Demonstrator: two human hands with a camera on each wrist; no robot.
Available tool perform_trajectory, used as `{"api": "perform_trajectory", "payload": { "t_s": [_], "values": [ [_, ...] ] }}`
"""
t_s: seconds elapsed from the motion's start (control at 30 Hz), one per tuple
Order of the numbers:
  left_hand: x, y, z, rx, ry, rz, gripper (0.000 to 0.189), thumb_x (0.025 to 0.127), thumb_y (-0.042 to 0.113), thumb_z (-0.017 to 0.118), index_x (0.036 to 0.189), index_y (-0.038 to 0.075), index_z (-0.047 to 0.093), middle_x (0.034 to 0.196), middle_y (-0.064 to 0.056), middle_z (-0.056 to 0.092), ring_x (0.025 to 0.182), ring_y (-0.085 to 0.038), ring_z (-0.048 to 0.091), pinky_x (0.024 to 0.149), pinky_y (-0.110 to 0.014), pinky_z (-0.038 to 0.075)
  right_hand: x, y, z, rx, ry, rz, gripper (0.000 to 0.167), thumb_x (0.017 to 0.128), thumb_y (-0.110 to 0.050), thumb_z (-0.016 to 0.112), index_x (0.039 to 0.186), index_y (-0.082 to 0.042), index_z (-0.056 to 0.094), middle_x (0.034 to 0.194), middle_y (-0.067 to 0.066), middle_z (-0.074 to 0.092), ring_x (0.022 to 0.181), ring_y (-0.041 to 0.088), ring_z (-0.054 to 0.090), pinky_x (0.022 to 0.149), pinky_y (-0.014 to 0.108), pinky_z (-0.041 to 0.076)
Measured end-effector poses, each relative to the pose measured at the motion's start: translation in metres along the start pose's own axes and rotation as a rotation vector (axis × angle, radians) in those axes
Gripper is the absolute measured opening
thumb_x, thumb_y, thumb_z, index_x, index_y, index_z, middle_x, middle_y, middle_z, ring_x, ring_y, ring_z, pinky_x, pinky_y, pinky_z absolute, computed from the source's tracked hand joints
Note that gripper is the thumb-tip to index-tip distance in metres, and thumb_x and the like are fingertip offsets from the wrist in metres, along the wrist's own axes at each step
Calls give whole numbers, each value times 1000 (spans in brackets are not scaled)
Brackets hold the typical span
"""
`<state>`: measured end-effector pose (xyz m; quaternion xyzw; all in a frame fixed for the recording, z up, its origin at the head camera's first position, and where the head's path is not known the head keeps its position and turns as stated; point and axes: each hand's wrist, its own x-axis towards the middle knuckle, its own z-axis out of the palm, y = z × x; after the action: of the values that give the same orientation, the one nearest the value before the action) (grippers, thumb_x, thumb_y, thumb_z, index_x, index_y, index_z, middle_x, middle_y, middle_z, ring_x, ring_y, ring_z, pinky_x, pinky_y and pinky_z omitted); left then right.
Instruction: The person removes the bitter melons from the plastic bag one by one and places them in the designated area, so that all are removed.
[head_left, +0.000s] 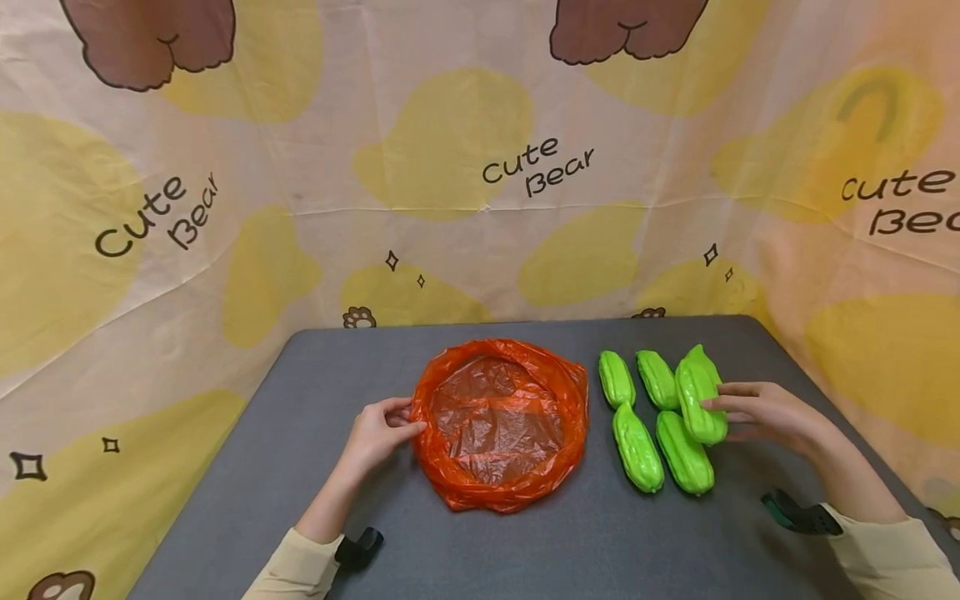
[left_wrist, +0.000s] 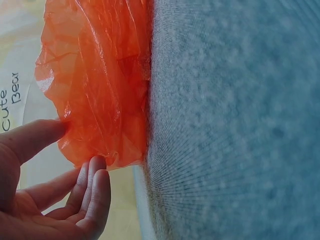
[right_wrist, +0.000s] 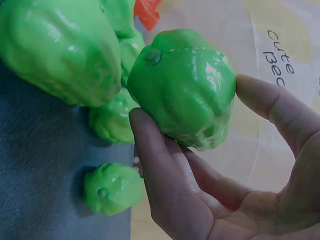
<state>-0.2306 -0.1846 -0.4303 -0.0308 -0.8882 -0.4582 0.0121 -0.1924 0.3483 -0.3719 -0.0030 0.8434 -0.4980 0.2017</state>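
Observation:
An orange-red plastic bag (head_left: 498,496) stands on the table with its rim rolled into a ring and its mouth facing up. At the bag's left side, my left hand (head_left: 381,433) pinches the rim between thumb and fingers. The left wrist view shows the crinkled bag wall (left_wrist: 107,90) close to those fingertips. My right hand (head_left: 772,412) holds a glossy, ridged green bitter melon (head_left: 699,400), thumb on one side and fingers on the other. In the right wrist view this bitter melon (right_wrist: 185,90) shows its round stem end, raised above the others.
Several more green bitter melons (head_left: 637,450) lie in two rough rows between the bag and my right hand. The grey table (head_left: 525,558) backs onto a printed cloth (head_left: 450,167), which also hangs along both sides.

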Motion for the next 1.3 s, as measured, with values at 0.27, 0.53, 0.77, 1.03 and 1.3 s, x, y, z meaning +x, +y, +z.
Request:
{"api": "perform_trajectory", "payload": {
  "t_s": [0.27, 0.53, 0.77, 1.03, 1.3],
  "values": [
    [-1, 0, -1, 3, 4, -4, 48, 78, 20, 78, 118, -1, 64, 95, -12, 68, 79, -16, 65, 65, -24, 54, -6, 15, -6, -8, -4, 27, 78, 97, -30, 52, 141, 21, 14, 145, 42, 18, 122, 43, 48, 85, 39, 54],
    [0, -1, 0, 3, 3, 4, 49, 78, 21, 78, 119, -2, 63, 95, -12, 68, 79, -17, 66, 64, -24, 54, -9, 29, -12, 18, -38, 75, 79, 97, -29, 52, 141, 22, 11, 143, 41, 24, 116, 32, 55, 87, 42, 53],
    [0, -1, 0, 2, 3, 1, 48, 78, 19, 78, 118, -1, 64, 95, -12, 68, 78, -16, 65, 64, -25, 54, -11, 41, -16, 32, -55, 107, 79, 97, -29, 52, 140, 24, 11, 140, 40, 29, 114, 32, 56, 86, 43, 53],
    [0, -1, 0, 11, -2, 3, 47, 78, 19, 78, 118, -1, 64, 94, -11, 68, 78, -16, 65, 64, -25, 54, -11, 53, -17, 39, -84, 136, 80, 96, -29, 53, 140, 23, 12, 139, 38, 35, 116, 35, 55, 85, 43, 53],
    [0, 0, -1, 3, -4, 5, 48, 78, 20, 78, 119, -1, 64, 96, -12, 68, 78, -16, 65, 65, -25, 55, -9, 59, -17, 70, -97, 172, 81, 95, -29, 54, 140, 23, 11, 135, 32, 44, 111, 25, 59, 86, 43, 53]
  ]
}}
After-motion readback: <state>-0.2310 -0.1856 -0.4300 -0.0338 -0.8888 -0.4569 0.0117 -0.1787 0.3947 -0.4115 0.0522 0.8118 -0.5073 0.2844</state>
